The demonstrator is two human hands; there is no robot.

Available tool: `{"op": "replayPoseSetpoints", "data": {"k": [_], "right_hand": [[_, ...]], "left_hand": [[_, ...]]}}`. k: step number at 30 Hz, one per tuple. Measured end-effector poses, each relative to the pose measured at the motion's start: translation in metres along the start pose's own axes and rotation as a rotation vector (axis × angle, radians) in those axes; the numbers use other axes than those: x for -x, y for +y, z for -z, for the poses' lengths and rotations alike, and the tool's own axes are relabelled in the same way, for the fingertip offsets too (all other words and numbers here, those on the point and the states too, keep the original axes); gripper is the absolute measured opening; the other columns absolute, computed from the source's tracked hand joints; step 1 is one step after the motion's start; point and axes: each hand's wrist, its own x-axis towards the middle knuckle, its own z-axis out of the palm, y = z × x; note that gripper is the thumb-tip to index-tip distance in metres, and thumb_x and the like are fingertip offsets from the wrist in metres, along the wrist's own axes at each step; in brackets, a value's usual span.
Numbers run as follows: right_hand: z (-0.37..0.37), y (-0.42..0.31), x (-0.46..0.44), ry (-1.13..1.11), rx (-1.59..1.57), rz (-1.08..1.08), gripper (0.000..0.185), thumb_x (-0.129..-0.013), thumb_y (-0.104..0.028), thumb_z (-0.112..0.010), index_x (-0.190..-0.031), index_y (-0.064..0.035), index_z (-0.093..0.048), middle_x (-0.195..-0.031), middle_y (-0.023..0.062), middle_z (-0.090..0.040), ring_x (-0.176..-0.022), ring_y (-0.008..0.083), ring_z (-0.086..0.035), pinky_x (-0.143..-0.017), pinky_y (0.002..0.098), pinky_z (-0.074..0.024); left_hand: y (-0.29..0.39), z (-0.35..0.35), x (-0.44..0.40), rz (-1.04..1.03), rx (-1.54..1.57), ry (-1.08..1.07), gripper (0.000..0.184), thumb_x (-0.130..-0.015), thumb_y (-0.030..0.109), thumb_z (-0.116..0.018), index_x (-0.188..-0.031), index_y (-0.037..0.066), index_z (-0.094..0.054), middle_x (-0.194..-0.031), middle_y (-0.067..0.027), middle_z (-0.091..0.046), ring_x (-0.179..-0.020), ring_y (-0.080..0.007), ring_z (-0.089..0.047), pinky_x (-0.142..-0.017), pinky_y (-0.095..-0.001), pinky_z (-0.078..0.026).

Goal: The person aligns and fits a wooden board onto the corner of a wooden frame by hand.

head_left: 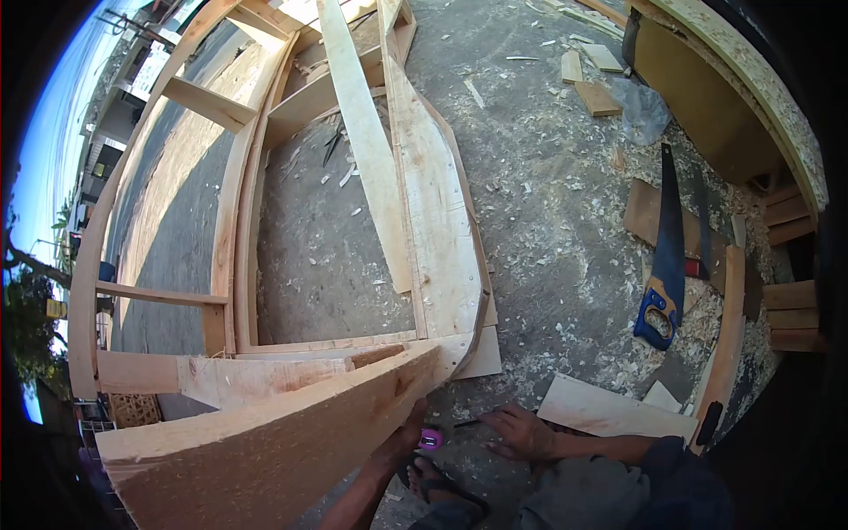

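A thick wooden plank [265, 442] crosses the lower left, its far end against the corner of a wooden frame [442, 238]. My left hand [412, 427] is at the plank's lower edge near that corner; its fingers are mostly hidden. Right beside it is a purple tape measure [430, 438]; whether the hand touches it, I cannot tell. My right hand [519, 431] is low over the ground, its fingers closed on a thin dark pencil [465, 423] that points left.
A blue-handled handsaw [664, 265] lies on the right among wood shavings. Near my right arm are a pale board [609, 406] and a long wooden strip [726, 327]. A loose pale slat [367, 141] lies across the frame. A plastic bag [639, 110] rests beside offcuts.
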Motion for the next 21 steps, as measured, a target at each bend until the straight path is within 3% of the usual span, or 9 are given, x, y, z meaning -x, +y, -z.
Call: {"op": "replayPoseSetpoints", "data": {"k": [4, 10, 21], "right_hand": [[-0.017, 0.018, 0.055, -0.32, -0.005, -0.085, 0.056, -0.088, -0.033, -0.07, -0.134, -0.0037, -0.056, -0.113, 0.0128, -0.066, -0.109, 0.0271, -0.059, -0.092, 0.039, -0.0486], [-0.024, 0.026, 0.056, -0.306, -0.004, -0.029, 0.051, -0.094, -0.035, -0.062, -0.136, -0.007, -0.055, -0.115, 0.0091, -0.066, -0.111, 0.0268, -0.059, -0.096, 0.0421, -0.045], [-0.02, 0.027, 0.045, -0.374, -0.052, -0.038, 0.042, -0.091, -0.03, -0.065, -0.127, -0.0082, -0.062, -0.11, 0.0073, -0.068, -0.108, 0.0255, -0.061, -0.094, 0.0406, -0.0456]], "left_hand": [[0.004, -0.004, -0.002, 0.074, -0.007, -0.024, 0.04, -0.087, 0.015, -0.076, -0.121, -0.001, -0.063, -0.115, -0.0162, -0.068, -0.104, -0.0275, -0.066, -0.09, -0.0383, -0.053], [0.012, -0.017, 0.006, 0.185, 0.003, -0.069, 0.04, -0.087, 0.015, -0.076, -0.121, -0.001, -0.063, -0.114, -0.0162, -0.068, -0.104, -0.0276, -0.066, -0.09, -0.0384, -0.053], [0.02, -0.031, 0.012, 0.35, 0.056, -0.087, 0.04, -0.087, 0.016, -0.076, -0.121, -0.001, -0.063, -0.114, -0.0161, -0.068, -0.104, -0.0279, -0.067, -0.09, -0.0385, -0.053]]}}
